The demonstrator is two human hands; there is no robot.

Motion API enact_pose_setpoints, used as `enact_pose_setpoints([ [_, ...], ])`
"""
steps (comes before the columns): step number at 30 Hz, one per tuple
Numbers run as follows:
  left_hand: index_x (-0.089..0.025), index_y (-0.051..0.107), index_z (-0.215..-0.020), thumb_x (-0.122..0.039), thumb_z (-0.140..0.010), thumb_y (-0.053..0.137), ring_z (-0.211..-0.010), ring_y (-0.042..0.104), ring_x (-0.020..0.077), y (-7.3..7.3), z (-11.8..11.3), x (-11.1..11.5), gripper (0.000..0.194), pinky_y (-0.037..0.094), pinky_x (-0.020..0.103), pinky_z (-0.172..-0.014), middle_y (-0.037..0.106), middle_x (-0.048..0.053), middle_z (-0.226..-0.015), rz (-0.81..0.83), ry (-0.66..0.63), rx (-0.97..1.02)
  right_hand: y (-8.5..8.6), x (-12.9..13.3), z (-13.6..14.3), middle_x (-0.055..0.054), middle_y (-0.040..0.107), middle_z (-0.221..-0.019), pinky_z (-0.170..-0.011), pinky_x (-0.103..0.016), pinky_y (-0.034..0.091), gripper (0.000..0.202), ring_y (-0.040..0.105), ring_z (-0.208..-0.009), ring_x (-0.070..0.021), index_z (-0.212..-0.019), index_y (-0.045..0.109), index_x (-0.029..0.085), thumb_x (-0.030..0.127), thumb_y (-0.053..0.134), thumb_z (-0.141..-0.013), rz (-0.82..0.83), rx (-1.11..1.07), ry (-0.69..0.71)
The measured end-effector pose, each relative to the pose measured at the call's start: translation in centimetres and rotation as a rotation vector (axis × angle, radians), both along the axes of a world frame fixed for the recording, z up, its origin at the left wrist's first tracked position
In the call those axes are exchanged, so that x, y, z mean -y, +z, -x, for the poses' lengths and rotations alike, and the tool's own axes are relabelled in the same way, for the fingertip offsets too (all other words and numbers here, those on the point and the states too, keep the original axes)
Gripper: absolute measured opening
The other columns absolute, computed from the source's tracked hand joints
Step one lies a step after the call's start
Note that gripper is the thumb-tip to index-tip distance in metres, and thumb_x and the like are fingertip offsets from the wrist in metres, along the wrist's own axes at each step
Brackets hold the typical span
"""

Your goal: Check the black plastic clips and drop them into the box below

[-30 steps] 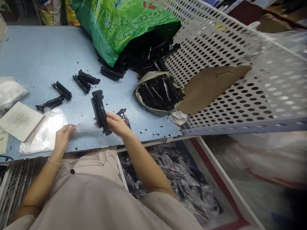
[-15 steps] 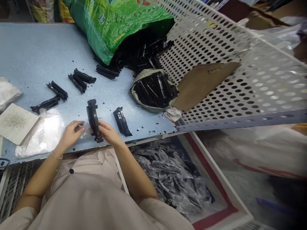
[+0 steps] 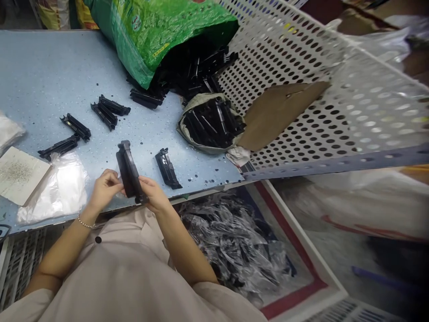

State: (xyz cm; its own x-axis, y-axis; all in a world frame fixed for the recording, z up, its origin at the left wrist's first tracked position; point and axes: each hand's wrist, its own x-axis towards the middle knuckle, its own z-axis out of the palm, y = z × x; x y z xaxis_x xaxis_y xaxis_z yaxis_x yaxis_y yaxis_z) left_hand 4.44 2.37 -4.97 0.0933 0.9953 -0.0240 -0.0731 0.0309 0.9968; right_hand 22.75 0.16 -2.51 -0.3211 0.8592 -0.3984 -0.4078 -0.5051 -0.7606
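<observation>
My right hand (image 3: 152, 192) grips a long black plastic part (image 3: 129, 172) near its lower end, over the table's front edge. The part stands tilted, its top leaning away to the left. On its left side, the fingers of my left hand (image 3: 106, 190) are closed in a pinch on a clear plastic bag, which is mostly hidden and shows only faintly. Another black part (image 3: 168, 168) lies on the table to the right of my right hand. A stack of clear plastic bags (image 3: 65, 188) lies to the left of my left hand.
Several black parts (image 3: 103, 114) lie across the blue table (image 3: 40, 67). A green sack (image 3: 147, 40) and a cloth bag (image 3: 197, 145) spill or hold more. A perforated white panel (image 3: 301, 58) borders the right. Below sits a crate of bagged parts (image 3: 234, 241). A dusty tile (image 3: 23, 174) lies left.
The black part has turned and tilted in my right hand, showing a broader face. My left hand has moved right, its fingers now closed against the part's side. The view has shifted slightly.
</observation>
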Motion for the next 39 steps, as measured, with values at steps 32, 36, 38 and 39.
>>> enact_pose_setpoints([
  [32, -0.018, 0.012, -0.161, -0.009, -0.098, 0.046, -0.138, 0.051, 0.0275, -4.3, -2.2, 4.3, 0.072, 0.056, 0.038, -0.105, 0.046, 0.021, -0.15, -0.934, -0.096, -0.771, -2.0, 2.2, -0.6, 0.012, 0.057, -0.064, -0.052, -0.02, 0.05, 0.099, 0.054, -0.051, -0.0078, -0.153, 0.026, 0.032, 0.028, 0.084, -0.072, 0.095, -0.084, -0.23],
  [36, -0.012, 0.014, -0.16, -0.005, -0.096, 0.047, -0.136, 0.054, 0.0259, -4.7, -3.1, 5.6, 0.073, 0.056, 0.038, -0.106, 0.054, 0.021, -0.143, -1.019, -0.194, -0.763, -2.9, 1.9, -0.6, 0.008, 0.058, -0.066, -0.053, -0.017, 0.046, 0.056, 0.052, -0.054, -0.0063, -0.122, 0.06, 0.024, 0.028, 0.083, -0.071, 0.04, -0.024, -0.355],
  [38, -0.01, 0.015, -0.16, -0.005, -0.095, 0.05, -0.133, 0.056, 0.025, -4.3, -3.1, 5.6, 0.074, 0.056, 0.036, -0.106, 0.058, 0.021, -0.138, -1.061, -0.268, -0.741, -3.7, 2.3, -1.3, 0.007, 0.059, -0.068, -0.055, -0.016, 0.047, 0.032, 0.054, -0.057, -0.0062, -0.094, 0.064, 0.021, 0.027, 0.083, -0.069, -0.012, 0.03, -0.499],
  [39, -0.009, 0.015, -0.16, -0.006, -0.095, 0.051, -0.132, 0.058, 0.0249, -4.1, -3.0, 5.5, 0.074, 0.056, 0.035, -0.105, 0.06, 0.021, -0.136, -1.068, -0.305, -0.728, -4.2, 2.5, -2.1, 0.007, 0.059, -0.068, -0.055, -0.016, 0.048, 0.028, 0.054, -0.058, -0.006, -0.086, 0.061, 0.021, 0.025, 0.083, -0.069, -0.054, 0.064, -0.617],
])
